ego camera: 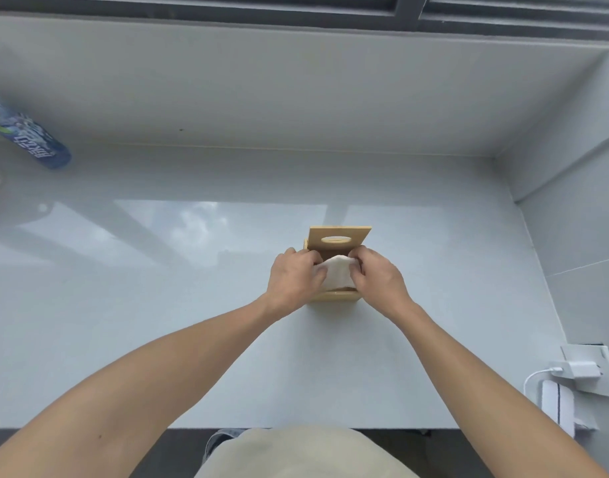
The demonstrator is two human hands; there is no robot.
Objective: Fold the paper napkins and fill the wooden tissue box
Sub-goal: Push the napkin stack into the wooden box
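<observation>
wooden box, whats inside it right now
White napkins, pressed in by the left hand and right hand. The box lid stands open; hands hide the rest.

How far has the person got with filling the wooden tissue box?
Done: the lid is slid back and the wooden box stands open. In hand: the left hand and right hand press white napkins into it. Left: seating them and closing the lid.

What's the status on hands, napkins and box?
Left hand and right hand both gripping napkins. Napkins over open wooden box, lid up. Nothing blocking.
</observation>
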